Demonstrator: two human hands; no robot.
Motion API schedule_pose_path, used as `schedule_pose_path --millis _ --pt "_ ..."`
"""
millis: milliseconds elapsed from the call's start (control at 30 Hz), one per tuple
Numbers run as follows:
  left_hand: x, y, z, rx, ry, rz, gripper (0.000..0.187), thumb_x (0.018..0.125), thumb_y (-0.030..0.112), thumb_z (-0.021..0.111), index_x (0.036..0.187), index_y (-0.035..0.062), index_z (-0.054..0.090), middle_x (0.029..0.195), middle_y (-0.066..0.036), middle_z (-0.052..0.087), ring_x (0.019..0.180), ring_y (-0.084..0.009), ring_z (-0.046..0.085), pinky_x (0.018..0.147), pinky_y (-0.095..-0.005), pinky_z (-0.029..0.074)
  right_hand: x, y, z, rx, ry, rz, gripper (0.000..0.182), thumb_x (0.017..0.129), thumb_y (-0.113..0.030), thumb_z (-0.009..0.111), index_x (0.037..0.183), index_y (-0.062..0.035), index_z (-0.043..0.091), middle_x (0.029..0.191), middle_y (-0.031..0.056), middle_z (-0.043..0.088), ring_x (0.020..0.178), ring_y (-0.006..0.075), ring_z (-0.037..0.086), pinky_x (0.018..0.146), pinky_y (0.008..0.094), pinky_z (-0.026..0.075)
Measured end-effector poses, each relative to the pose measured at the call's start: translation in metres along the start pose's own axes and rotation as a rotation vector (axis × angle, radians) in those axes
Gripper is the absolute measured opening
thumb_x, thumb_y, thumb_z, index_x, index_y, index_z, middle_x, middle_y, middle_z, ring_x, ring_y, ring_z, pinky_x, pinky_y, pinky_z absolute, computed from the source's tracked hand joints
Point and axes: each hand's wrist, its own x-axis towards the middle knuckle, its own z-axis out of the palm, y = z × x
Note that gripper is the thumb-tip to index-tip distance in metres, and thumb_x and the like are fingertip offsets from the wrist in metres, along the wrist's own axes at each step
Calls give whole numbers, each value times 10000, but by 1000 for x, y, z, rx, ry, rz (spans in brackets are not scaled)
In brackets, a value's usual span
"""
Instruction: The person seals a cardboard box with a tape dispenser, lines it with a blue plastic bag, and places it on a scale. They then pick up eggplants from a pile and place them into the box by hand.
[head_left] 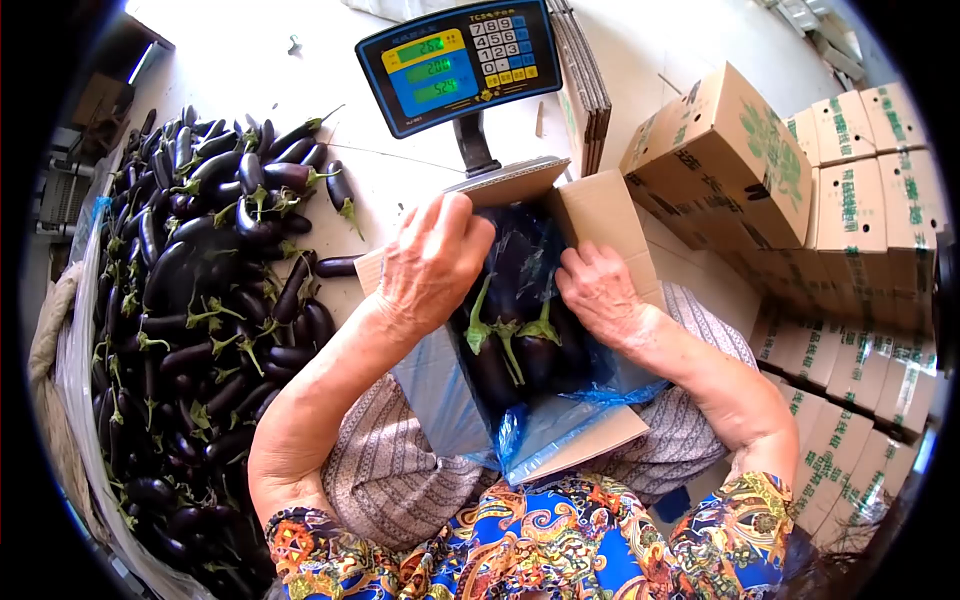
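Observation:
An open cardboard box (605, 215) stands between my legs, lined with a blue plastic bag (580, 420). Several dark eggplants (490, 370) with green stems lie inside, partly under the thin film. My left hand (432, 262) is at the box's left rim, its fingers curled closed near the film; what they pinch is hidden. On the right side of the opening, my right hand (603, 290) has its fingers bent together on the edge of the blue film. Just behind the box stands a scale display (458, 62) with lit green digits.
A large heap of eggplants (190, 340) covers the floor at the left, edged by clear plastic sheeting (78, 370). Stacked printed cartons (850, 215) fill the right side, one (720, 150) tilted. Flattened cardboard (585, 90) leans beside the scale.

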Motion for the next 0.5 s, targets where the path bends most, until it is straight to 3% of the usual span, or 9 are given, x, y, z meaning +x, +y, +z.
schedule_pose_path --millis 67,100,167,200,233,267,367,433,500 --pt "11 5 -9 -218 51 -165 101 751 23 654 844 42 619 910 -100 547 846 -297 595 735 -398 502 7 10 -14 62 22 24 127 610 -108 641 732 -77 644 786 84 563 748 222 580 586 343 475" --pt "17 7 -17 -324 75 -251 98 764 15 656 851 37 618 910 -106 552 838 -308 597 725 -400 500 9 15 -25 108 -6 101 134 639 -65 637 772 -60 623 807 99 577 788 254 604 625 379 518" --pt "25 4 -25 -361 116 -221 89 801 8 655 876 19 609 897 -126 584 815 -329 613 704 -400 492 12 29 -33 155 52 240 106 698 -34 614 805 -35 614 825 113 587 830 297 621 689 413 543" --pt "27 3 -25 -415 123 -227 84 806 10 652 877 15 606 882 -130 589 801 -329 617 696 -399 490 13 35 -40 260 13 344 76 780 -62 614 841 -19 630 852 138 601 843 318 632 748 429 549" --pt "28 3 -26 -469 131 -234 81 811 12 649 877 12 603 868 -134 593 787 -329 620 687 -397 488 10 43 -38 444 30 432 102 812 -111 631 851 -18 641 860 156 611 817 324 638 754 441 536" --pt "28 4 -29 -496 63 -340 63 846 23 636 881 -3 590 835 -146 600 750 -331 620 672 -394 484 9 49 -39 488 38 455 110 824 -130 634 838 -21 640 847 161 613 807 327 641 745 442 529" --pt "28 -7 -28 -471 68 -352 91 903 98 615 898 16 574 864 -176 595 787 -389 611 698 -461 492 1 61 -56 592 -10 576 137 838 -156 640 810 -21 648 812 168 632 795 333 644 716 429 509" --pt "27 -6 -31 -420 116 -331 91 903 101 628 917 19 591 855 -175 605 790 -382 620 688 -447 495 -7 73 -79 892 -51 763 170 842 -172 658 801 -9 637 757 98 618 692 167 589 663 324 489" --pt "25 -1 -35 -391 207 -253 94 901 103 634 925 18 601 844 -173 605 798 -378 625 680 -439 497 -16 78 -108 973 -12 817 165 859 -166 656 807 -12 627 742 40 592 695 102 545 645 283 467"
